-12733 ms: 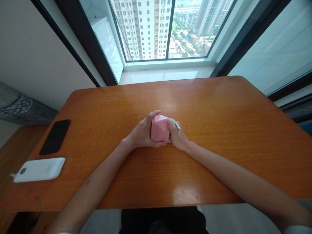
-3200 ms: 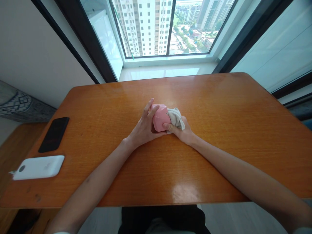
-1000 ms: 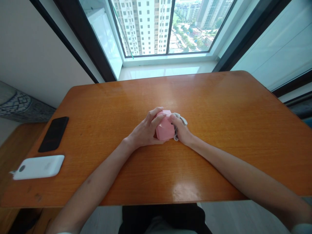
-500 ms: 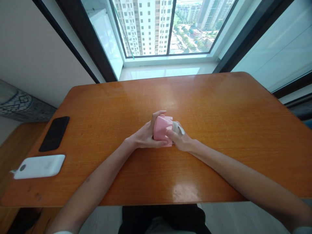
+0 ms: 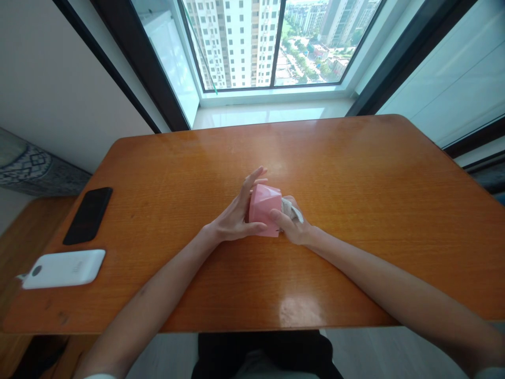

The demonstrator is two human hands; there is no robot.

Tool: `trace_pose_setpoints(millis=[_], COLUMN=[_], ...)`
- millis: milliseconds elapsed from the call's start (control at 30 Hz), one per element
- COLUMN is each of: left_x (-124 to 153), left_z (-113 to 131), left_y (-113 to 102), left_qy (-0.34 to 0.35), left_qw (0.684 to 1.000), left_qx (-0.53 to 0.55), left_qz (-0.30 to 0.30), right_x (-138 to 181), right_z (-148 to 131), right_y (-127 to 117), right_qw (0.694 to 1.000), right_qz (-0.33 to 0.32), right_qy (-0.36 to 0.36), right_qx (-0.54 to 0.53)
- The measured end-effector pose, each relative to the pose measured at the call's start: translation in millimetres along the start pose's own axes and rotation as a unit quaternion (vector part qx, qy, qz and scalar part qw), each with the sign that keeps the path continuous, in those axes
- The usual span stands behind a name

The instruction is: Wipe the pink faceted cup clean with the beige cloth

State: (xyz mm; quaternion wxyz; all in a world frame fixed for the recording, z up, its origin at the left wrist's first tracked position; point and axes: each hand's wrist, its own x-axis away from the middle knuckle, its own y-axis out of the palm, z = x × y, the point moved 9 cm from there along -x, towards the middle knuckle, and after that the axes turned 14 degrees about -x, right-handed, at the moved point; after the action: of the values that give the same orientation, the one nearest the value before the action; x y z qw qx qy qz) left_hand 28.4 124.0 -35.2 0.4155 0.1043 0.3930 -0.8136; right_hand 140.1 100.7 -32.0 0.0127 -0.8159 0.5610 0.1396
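A pink faceted object, shaped like a small pot or cup (image 5: 263, 202), is held above the middle of the table, tilted on its side. My right hand (image 5: 292, 223) is closed on its right end, the thumb pressed on the pink surface. A crumpled whitish cloth (image 5: 292, 209) sticks out between that hand and the pot. On the other side, my left hand (image 5: 239, 216) lies around the pot's left end with its fingers stretched and apart; its thumb is at the lower edge. The right fingers are mostly hidden behind the pot and cloth.
The wooden table (image 5: 347, 179) has a black phone (image 5: 88, 216) at its left side. Nearer me lies a white power-bank-like device (image 5: 65, 269) with a short cord. A patterned cushion (image 5: 35, 168) rests beyond the left edge, and a window (image 5: 272, 47) stands behind the table.
My left fingers have loosened and spread away from the pink pot. The pot has turned slightly, showing more of its faceted side. My right hand keeps its grip.
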Motion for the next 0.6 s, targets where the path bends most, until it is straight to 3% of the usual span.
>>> trace_pose_setpoints(millis=[100,233,433,600], left_x=[-0.3,0.4,-0.9,-3.1], left_z=[6.8,16.2,16.8,13.3], left_y=[-9.0,-5.0,-2.5,-6.2], left_qy=[0.060,0.121,0.091,0.062], left_qw=[0.995,0.979,0.977,0.978], left_qx=[-0.075,-0.161,-0.188,-0.196], left_qz=[0.030,0.011,0.030,0.042], right_x=[1.2,2.4,0.8,-5.2], right_z=[9.9,29.5,40.2,36.2], right_y=[-7.0,-21.0,-32.3,-31.6], right_qw=[0.999,0.992,0.977,0.972], right_qz=[0.017,0.071,0.132,0.142], right_qy=[0.029,0.073,0.086,0.078], right_qx=[-0.033,-0.080,-0.144,-0.172])
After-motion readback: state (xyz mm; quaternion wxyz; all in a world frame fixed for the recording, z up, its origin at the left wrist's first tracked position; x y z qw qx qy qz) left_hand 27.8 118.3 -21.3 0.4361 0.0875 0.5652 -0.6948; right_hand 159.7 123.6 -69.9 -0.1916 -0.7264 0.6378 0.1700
